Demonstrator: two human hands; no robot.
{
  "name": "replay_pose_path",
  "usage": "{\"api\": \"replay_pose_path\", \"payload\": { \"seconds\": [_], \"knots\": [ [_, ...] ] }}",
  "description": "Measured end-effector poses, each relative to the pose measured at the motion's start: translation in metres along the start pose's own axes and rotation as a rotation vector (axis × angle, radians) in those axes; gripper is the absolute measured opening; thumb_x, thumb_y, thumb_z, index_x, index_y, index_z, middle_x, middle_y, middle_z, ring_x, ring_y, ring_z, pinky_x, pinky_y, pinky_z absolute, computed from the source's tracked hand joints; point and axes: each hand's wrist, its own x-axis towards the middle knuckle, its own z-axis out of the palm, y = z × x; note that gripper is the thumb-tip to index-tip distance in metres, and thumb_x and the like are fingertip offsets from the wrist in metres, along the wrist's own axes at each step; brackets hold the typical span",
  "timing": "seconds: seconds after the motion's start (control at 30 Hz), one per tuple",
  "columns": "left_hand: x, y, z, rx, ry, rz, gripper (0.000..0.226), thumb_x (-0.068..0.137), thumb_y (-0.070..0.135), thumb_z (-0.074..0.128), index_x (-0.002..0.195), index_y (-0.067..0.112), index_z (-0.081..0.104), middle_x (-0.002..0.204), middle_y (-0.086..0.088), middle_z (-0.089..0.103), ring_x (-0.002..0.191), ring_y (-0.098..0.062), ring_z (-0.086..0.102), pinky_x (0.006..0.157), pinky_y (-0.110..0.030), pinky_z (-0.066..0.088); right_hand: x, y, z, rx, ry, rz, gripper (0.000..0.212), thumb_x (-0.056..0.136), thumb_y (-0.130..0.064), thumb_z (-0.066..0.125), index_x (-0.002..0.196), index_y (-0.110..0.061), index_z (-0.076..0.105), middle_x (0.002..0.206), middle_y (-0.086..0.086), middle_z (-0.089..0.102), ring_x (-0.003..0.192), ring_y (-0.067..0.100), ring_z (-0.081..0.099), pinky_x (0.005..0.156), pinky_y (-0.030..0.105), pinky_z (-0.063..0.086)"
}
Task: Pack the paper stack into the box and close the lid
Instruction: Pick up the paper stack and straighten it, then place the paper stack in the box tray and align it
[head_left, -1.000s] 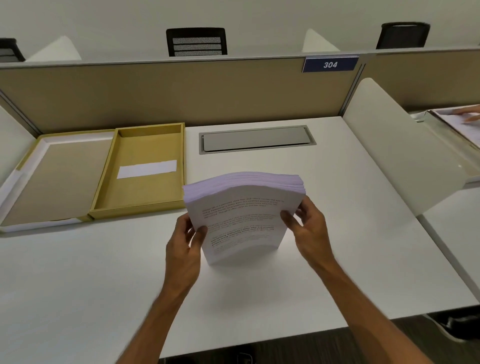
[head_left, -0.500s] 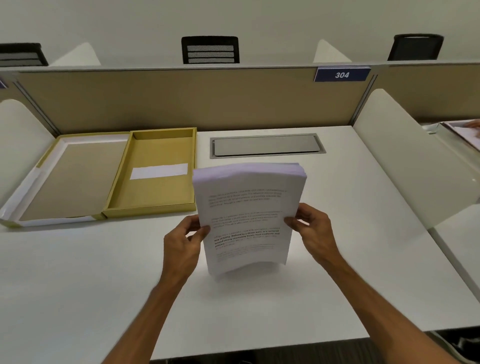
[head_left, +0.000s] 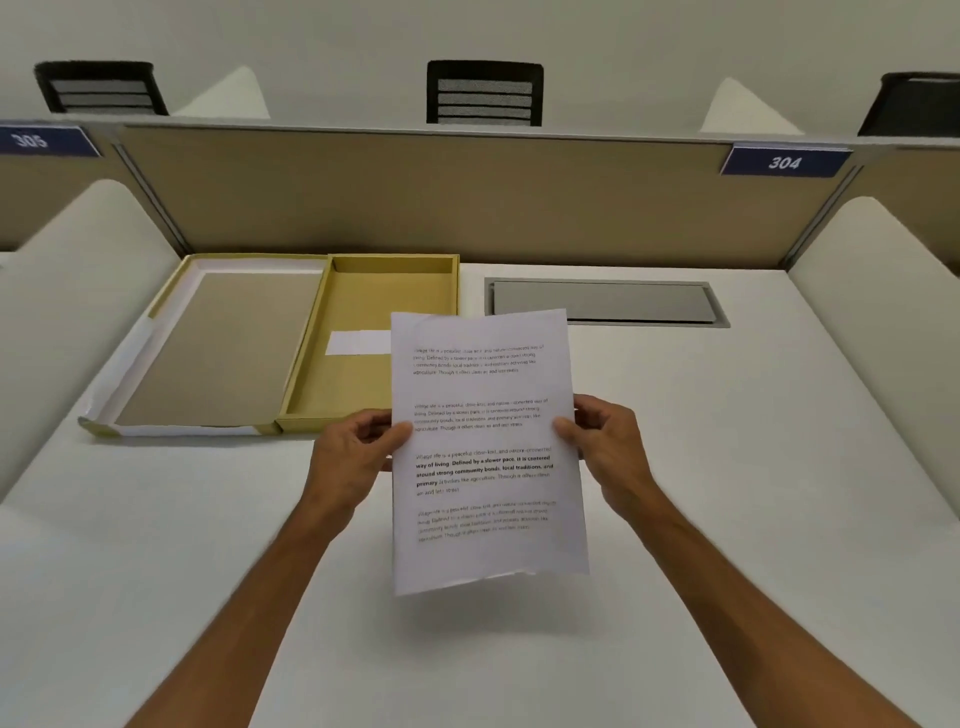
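I hold the paper stack (head_left: 485, 452) upright above the white desk, its printed front page facing me and its bottom edge off the surface. My left hand (head_left: 353, 452) grips its left edge and my right hand (head_left: 605, 441) grips its right edge, both at mid height. Behind and to the left lies the open yellow box (head_left: 374, 291), empty but for a white label (head_left: 353, 343); the stack hides its near right corner. Its lid (head_left: 208, 348) lies flat and open, hinged on the box's left side.
A grey cable hatch (head_left: 602, 304) is set in the desk behind the stack. White side dividers stand at left (head_left: 67, 291) and right (head_left: 883, 322). A tan back partition (head_left: 415, 192) carries a sign 304 (head_left: 784, 162). Black chairs show beyond it.
Both hands have lifted the stack off the desk and stood it more upright, so its top edge no longer shows. The head view has tilted up a little.
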Motion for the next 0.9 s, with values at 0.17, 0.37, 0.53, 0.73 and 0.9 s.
{"api": "replay_pose_path", "payload": {
  "seconds": [0.17,0.37,0.53,0.73,0.9],
  "knots": [
    [0.049,0.018,-0.044,-0.003,0.01,-0.032,0.01,0.087,0.012,0.072,0.097,0.012,0.073,0.091,-0.002,0.079,0.085,-0.023,0.076,0.067,-0.035,0.062,0.037,-0.02,0.057,-0.038,0.027,0.041,0.03,0.091,-0.004,0.066,0.118,-0.013,0.073,0.105,0.002,0.078,0.091,0.026,0.076,0.082,0.047,0.062],
    [0.122,0.042,-0.088,0.037,0.039,-0.051,0.009,0.086,0.012,0.073,0.094,0.009,0.074,0.085,0.0,0.079,0.076,-0.017,0.077,0.057,-0.025,0.058,0.093,-0.046,0.118,-0.08,0.116,0.056,0.027,0.091,-0.005,0.066,0.115,-0.014,0.075,0.101,0.002,0.078,0.087,0.025,0.076,0.077,0.041,0.062],
    [0.186,0.052,-0.114,0.145,0.021,-0.054,0.016,0.091,0.018,0.068,0.1,0.006,0.072,0.096,-0.003,0.076,0.078,-0.016,0.076,0.058,-0.023,0.058,0.146,-0.056,0.161,-0.14,0.157,0.079,0.025,0.091,-0.008,0.066,0.114,-0.011,0.075,0.102,0.006,0.078,0.087,0.025,0.075,0.082,0.043,0.062],
    [0.258,0.031,-0.119,0.364,0.056,-0.083,0.021,0.095,0.024,0.063,0.106,0.008,0.069,0.107,-0.006,0.073,0.089,-0.021,0.072,0.062,-0.025,0.055,0.214,-0.05,0.199,-0.231,0.161,0.118,0.018,0.092,-0.011,0.067,0.108,-0.009,0.073,0.112,0.007,0.074,0.091,0.026,0.074,0.082,0.042,0.062],
    [0.299,0.013,-0.111,0.496,0.049,-0.149,0.023,0.095,0.024,0.063,0.102,0.003,0.067,0.109,-0.008,0.072,0.076,-0.016,0.068,0.056,-0.021,0.05,0.26,-0.025,0.214,-0.374,0.164,0.169,0.011,0.091,-0.013,0.069,0.091,-0.003,0.073,0.102,0.006,0.074,0.086,0.025,0.073,0.076,0.036,0.063]
  ]
}}
